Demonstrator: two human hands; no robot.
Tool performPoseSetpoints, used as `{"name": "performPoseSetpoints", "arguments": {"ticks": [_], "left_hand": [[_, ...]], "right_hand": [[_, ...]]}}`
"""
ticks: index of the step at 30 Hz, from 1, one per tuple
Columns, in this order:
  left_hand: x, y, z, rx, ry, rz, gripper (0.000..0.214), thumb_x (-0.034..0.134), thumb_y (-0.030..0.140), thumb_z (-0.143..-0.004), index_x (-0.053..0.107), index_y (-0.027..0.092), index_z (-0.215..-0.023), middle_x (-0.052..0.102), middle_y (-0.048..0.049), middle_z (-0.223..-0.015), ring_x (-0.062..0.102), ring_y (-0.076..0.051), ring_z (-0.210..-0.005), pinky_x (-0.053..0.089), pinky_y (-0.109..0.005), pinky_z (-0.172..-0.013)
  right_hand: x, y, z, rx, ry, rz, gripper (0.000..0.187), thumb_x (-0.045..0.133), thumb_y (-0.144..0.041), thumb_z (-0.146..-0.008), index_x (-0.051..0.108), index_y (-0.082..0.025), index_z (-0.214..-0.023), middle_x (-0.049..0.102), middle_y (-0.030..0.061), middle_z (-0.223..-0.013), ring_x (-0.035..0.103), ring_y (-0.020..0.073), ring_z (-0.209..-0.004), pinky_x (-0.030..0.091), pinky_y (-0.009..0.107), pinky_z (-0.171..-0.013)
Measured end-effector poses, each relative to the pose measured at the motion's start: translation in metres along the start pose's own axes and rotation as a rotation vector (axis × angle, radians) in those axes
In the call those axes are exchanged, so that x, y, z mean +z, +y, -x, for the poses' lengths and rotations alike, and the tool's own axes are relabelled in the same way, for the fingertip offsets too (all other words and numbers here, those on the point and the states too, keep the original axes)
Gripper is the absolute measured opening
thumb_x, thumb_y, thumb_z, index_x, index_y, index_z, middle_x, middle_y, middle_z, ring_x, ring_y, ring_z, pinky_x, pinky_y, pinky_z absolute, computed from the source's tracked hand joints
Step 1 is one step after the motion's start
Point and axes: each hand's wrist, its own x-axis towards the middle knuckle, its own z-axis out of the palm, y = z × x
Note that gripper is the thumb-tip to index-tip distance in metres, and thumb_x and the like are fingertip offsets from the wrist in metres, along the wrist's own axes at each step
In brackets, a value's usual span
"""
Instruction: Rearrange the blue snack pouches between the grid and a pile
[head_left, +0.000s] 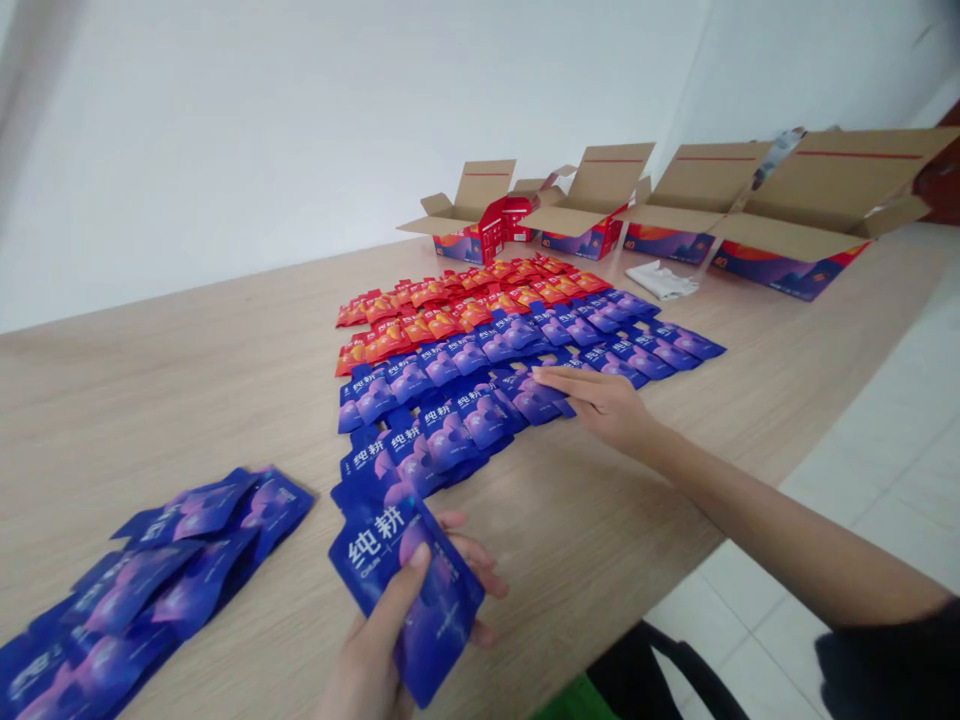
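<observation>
My left hand (375, 640) grips a blue sachet (409, 590) printed with white Chinese characters, its thumb across the front and fingers behind. My right hand (600, 405) lies stretched out over the rows of blue sachets (450, 400), its fingertips on a sachet near the rows' right side. Beyond the blue rows lie rows of red-orange sachets (465, 310). A loose, overlapping heap of blue sachets (165, 580) lies on the table at the lower left.
The wooden table (187, 330) holds several open cardboard boxes (585, 220) in a line along its far side and a crumpled white item (660, 280). White walls rise behind. The table's near right edge drops to a tiled floor (862, 470).
</observation>
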Motion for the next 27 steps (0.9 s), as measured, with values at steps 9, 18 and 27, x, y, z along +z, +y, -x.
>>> {"name": "performPoseSetpoints", "arguments": {"ticks": [9, 18, 27], "left_hand": [[-0.001, -0.003, -0.003, -0.070, 0.021, -0.004, 0.023, 0.066, 0.029, -0.081, 0.060, 0.017, -0.099, 0.072, -0.0098, -0.080, 0.068, -0.027, -0.067, 0.052, -0.031, -0.042], [-0.008, -0.006, -0.007, -0.098, -0.018, 0.062, 0.027, 0.073, 0.033, -0.077, 0.064, 0.018, -0.097, 0.072, -0.0091, -0.078, 0.069, -0.028, -0.067, 0.051, -0.030, -0.042], [-0.010, -0.010, -0.009, -0.046, -0.049, 0.011, 0.026, 0.068, 0.034, -0.082, 0.062, 0.017, -0.100, 0.074, -0.0092, -0.082, 0.069, -0.027, -0.069, 0.052, -0.031, -0.047]], "right_hand": [[0.032, 0.017, 0.004, 0.042, -0.185, 0.139, 0.044, 0.040, -0.006, -0.094, 0.066, -0.022, -0.126, 0.066, 0.0053, -0.129, 0.063, 0.0180, -0.119, 0.054, 0.034, -0.101], [0.038, 0.009, 0.006, 0.083, -0.295, 0.119, 0.044, 0.055, -0.016, -0.086, 0.061, -0.017, -0.130, 0.062, 0.0114, -0.134, 0.057, 0.0268, -0.124, 0.047, 0.048, -0.106], [0.038, -0.001, 0.008, 0.094, -0.388, 0.118, 0.053, 0.059, -0.029, -0.086, 0.054, -0.011, -0.136, 0.052, 0.0199, -0.138, 0.048, 0.0326, -0.130, 0.040, 0.055, -0.107]]}}
